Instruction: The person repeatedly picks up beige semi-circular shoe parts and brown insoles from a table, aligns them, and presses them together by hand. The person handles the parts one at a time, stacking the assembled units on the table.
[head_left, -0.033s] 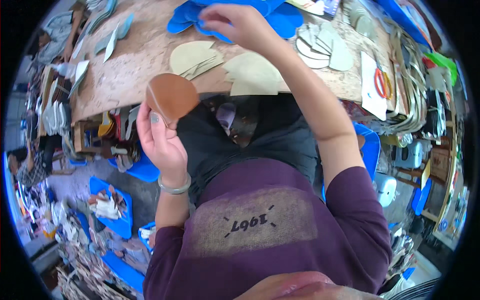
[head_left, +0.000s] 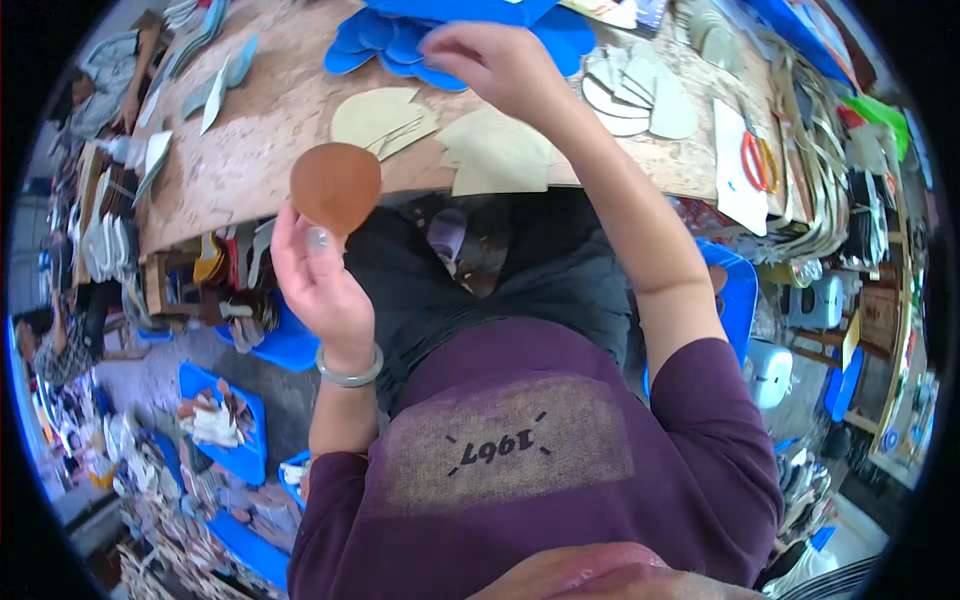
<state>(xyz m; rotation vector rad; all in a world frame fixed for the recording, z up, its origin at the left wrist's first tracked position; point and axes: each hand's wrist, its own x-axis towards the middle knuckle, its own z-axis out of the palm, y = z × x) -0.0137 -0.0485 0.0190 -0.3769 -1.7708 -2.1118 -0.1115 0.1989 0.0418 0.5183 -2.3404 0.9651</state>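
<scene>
My left hand [head_left: 325, 285] pinches a rounded, brown, leather-like piece [head_left: 336, 185] by its narrow lower end, thumb on top, just off the table's near edge. My right hand [head_left: 490, 65] reaches across to several blue rounded flat pieces [head_left: 355, 45] at the far side of the table. Its fingers are loosely bent and apart, slightly blurred, with nothing visible between them. Between my hands and the near edge lie a fan of cream flat pieces [head_left: 375, 115] and a second cream stack [head_left: 500, 165], which overhangs the edge a little.
Pale grey-green pieces [head_left: 640, 90] lie to the right. Orange-handled scissors [head_left: 758, 160] rest on a white sheet [head_left: 735, 190] near the right edge. Curved grey pieces [head_left: 215, 95] are on the left of the wooden table [head_left: 270, 120]. A blue bin [head_left: 225, 450] stands on the floor.
My right hand has shifted slightly right and nearer over the blue pieces. The brown piece in my left hand has turned and moved a little left.
</scene>
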